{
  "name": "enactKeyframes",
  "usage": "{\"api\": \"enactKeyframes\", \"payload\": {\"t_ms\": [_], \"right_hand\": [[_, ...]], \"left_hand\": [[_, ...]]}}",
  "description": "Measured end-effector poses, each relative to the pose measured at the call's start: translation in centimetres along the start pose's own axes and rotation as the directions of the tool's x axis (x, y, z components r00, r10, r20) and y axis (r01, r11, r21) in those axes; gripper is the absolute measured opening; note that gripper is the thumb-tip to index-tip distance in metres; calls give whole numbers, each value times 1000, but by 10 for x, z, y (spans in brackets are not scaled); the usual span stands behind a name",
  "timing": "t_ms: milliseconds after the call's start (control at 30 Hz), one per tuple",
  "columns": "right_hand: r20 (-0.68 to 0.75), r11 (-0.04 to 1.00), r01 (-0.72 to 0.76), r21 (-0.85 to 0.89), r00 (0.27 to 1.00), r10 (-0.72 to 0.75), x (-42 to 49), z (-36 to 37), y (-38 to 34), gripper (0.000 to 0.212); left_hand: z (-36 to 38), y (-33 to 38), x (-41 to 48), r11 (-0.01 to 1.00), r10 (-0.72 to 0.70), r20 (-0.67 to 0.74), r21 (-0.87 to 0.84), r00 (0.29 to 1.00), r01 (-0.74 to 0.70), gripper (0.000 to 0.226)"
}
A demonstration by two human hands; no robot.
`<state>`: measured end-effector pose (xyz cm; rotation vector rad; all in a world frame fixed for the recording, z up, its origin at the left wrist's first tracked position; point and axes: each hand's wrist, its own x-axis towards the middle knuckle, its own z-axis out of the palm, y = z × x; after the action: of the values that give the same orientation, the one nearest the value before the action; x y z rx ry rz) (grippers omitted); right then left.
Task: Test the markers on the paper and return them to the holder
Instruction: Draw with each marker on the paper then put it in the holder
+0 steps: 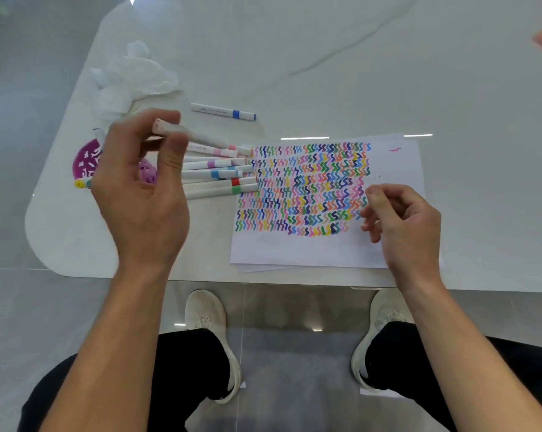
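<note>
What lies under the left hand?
Under the left hand a purple holder shows in part, beside a row of markers on the table. The hand covers the holder's middle and the markers' left ends.

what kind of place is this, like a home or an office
Likely an indoor desk or craft spot, home or office unclear: a white marble-look table on glossy floor tiles, paper full of colour squiggles, and loose markers.
</note>
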<state>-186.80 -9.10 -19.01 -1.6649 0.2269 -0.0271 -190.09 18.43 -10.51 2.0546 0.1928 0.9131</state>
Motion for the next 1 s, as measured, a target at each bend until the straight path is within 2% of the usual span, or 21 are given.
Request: {"api": "enactKeyframes", "payload": {"t_ms": [133, 300, 467, 633, 767, 1000], "right_hand": [[-3, 999, 23, -28, 1000, -23, -1, 3, 1, 8], [-14, 995, 54, -84, 998, -55, -3, 5, 1, 9], [-18, 982, 108, -156, 993, -113, -4, 8, 0, 12], [-17, 976, 101, -193, 994, -107, -5, 10, 3, 13], [-11, 972, 95, -216, 995, -99, -6, 10, 7, 13], [-15, 975, 86, -206, 996, -91, -5, 11, 8, 12]], "left_hand": [[-20, -13, 8, 997, 44, -193, 74, 980, -31, 21], [-37, -31, 14, 988, -2, -266, 151, 964, 43, 26], [-39, -33, 11, 953, -41, -214, 286, 976, 103, 30], [-38, -43, 10, 875, -148, -137, 443, 979, 195, 33], [-34, -48, 8, 824, -222, -108, 511, 969, 246, 36], [-29, -47, 4, 796, -235, -83, 555, 969, 240, 33]]}}
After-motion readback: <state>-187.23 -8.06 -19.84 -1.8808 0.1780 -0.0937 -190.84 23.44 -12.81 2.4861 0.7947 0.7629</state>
